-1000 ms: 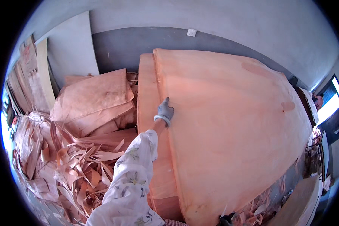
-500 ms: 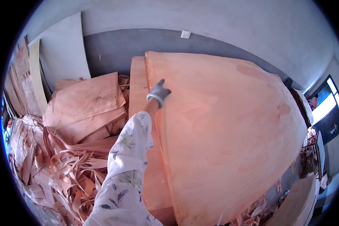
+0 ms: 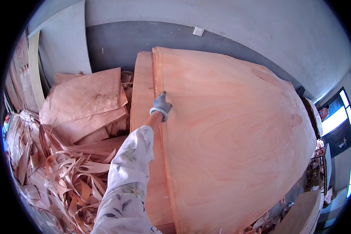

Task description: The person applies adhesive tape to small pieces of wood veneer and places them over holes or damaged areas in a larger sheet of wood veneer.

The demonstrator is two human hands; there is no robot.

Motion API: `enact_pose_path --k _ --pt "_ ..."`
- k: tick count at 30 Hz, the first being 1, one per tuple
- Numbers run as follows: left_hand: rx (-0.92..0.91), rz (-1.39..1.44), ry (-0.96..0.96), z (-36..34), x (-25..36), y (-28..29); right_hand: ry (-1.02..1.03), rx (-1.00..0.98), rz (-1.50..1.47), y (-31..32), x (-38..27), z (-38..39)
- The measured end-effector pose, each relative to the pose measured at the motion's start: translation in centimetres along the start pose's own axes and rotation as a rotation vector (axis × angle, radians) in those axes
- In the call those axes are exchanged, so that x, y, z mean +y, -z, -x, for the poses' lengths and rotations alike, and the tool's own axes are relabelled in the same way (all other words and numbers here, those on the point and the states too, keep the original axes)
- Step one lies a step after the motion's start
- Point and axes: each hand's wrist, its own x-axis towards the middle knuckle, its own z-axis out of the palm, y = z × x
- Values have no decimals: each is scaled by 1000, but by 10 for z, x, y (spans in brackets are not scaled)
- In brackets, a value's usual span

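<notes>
Nearest to you, your white, leaf-patterned sleeve [image 3: 123, 175] rises from the lower edge of the frame, left of centre. Your right hand is outside the view; its state cannot be told. To the left of the sleeve, at the lower left, curled wood strips [image 3: 80, 183] lie in a loose heap, beside the large sheet rather than on it, which leaves its face unobstructed. At the lower right, a board [image 3: 302, 212] stands at a slant.

Your gloved left hand [image 3: 161, 107] is near the centre of the frame, just inside the left edge of the large wood sheet [image 3: 234, 136]. Your thumb and one finger are spread apart; whether the other fingers lie flat or curl cannot be told. This placement appears to give you control of the edge. The sheet fills the centre and right of the frame. Lower sheets [image 3: 143, 85] project past its left edge, so the layers can be told apart there.

Farther off, at centre left, a smaller stack of sheets [image 3: 84, 95] lies apart from the large sheet. At the upper left, a pale panel [image 3: 64, 43] stands against the wall [image 3: 121, 45], which presumably supports it. A socket [image 3: 198, 31] is mounted at upper centre.
</notes>
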Motion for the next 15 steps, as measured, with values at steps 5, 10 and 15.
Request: enact_pose_path --k 5,10,15 --pt "46 -105 -111 -12 -17 -8 100 -7 5 -19 -4 7" --pt "281 -252 -296 26 15 2 179 20 -92 -10 -9 14" --pt "69 -574 -916 134 -8 37 184 -110 154 14 16 -20"
